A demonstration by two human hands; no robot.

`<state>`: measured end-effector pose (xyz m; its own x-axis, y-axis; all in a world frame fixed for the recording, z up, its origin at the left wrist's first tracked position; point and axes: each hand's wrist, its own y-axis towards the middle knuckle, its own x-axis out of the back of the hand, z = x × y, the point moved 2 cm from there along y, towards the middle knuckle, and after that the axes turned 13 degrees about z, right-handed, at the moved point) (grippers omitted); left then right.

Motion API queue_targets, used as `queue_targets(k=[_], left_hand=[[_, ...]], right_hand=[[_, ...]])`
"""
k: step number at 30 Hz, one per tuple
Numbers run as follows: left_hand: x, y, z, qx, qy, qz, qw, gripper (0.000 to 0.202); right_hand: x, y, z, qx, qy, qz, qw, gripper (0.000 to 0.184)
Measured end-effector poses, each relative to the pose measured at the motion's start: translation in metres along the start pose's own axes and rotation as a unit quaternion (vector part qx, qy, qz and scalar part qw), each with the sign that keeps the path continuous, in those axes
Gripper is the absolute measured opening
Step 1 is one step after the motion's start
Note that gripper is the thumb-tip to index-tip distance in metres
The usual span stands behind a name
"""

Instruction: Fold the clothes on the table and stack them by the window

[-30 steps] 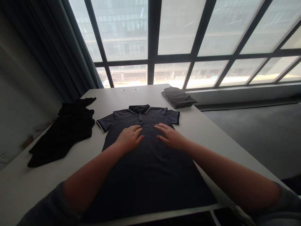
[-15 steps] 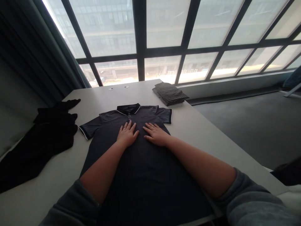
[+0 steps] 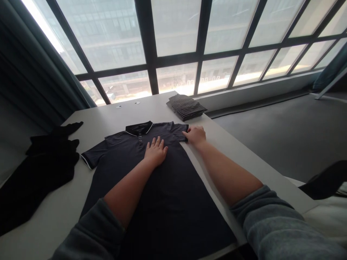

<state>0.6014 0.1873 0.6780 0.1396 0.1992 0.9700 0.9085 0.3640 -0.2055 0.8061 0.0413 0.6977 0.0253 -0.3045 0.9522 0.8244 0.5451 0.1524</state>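
Note:
A dark navy polo shirt (image 3: pixel 151 195) with white-trimmed collar and sleeves lies flat, face up, on the white table (image 3: pixel 244 155). My left hand (image 3: pixel 155 152) rests flat on its chest, fingers spread, just right of the button placket. My right hand (image 3: pixel 195 135) is at the shirt's right sleeve, fingers curled and pinching the sleeve's hem at the table surface. Both forearms are bare, with grey sleeves pushed up.
A folded black-and-white striped garment (image 3: pixel 185 106) sits at the table's far edge near the window. A heap of black clothing (image 3: pixel 40 162) lies at the left. The table's right edge drops to a grey floor (image 3: pixel 284 130). Something dark (image 3: pixel 325 180) shows at the lower right.
My right hand slid from the shirt's chest out to the right sleeve and closed on its hem. My left hand stayed flat on the chest. The view shifted right.

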Motion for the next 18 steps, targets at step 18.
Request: queue_targets(k=[18], left_hand=[[-0.003, 0.020, -0.041, -0.091, -0.032, -0.040, 0.995, 0.058]], right_hand=[[-0.011, 0.012, 0.003, 0.000, 0.021, 0.010, 1.000, 0.024]])
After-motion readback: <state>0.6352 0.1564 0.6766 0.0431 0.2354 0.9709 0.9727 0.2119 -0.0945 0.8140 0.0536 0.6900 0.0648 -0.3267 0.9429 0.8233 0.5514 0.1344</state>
